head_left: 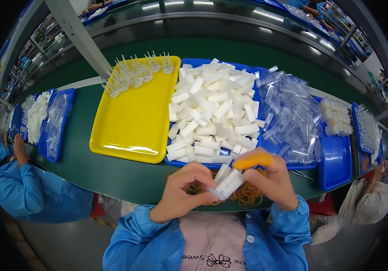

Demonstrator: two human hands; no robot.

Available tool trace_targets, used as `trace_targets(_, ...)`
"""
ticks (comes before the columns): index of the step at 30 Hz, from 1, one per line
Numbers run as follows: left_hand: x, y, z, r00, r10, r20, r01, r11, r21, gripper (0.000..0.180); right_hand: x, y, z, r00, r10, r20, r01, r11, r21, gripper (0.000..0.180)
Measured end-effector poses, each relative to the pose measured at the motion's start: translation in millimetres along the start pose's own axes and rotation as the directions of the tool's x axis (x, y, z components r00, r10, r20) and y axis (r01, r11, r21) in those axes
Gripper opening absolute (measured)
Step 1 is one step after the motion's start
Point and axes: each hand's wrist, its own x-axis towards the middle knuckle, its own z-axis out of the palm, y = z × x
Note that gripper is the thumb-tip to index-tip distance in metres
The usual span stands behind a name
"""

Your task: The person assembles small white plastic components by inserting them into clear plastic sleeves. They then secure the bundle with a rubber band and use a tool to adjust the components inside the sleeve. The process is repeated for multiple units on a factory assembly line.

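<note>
Close in front of me, my left hand (182,187) grips a small clear plastic holder with several white cylindrical pieces (228,181) standing in it, side by side and tilted. My right hand (271,178), an orange finger cot (253,161) on one finger, closes on the upper right side of the same cluster. Its fingertips are slightly blurred, and the cot covers part of the white pieces. Under the hands lies a pile of tan rubber bands (247,195), partly hidden.
A yellow tray (133,128) holds clear pronged parts (128,77) at its far end. Blue trays hold white foam-like pieces (214,104) and clear plastic tubes (291,117). Another blue tray (335,158) bears finished-looking clusters (336,116). Co-workers in blue (40,189) and white (370,198) sit either side.
</note>
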Motion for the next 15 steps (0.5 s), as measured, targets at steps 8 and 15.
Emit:
trace_targets(8,0.0,-6.3,-4.5,0.994,-0.036,-0.105,0.012,0.976,-0.216,0.02,27.6,49.4,-39.4,0.961,-0.179,-0.211,-0.063,0.602,-0.796,0.025)
trace_targets(15,-1.5,-2.3,-1.6,0.983,0.009,-0.182,-0.021,0.998,-0.065,0.021,26.9,74.2,-35.9,0.978,-0.119,-0.172,-0.082,0.54,-0.838,0.022)
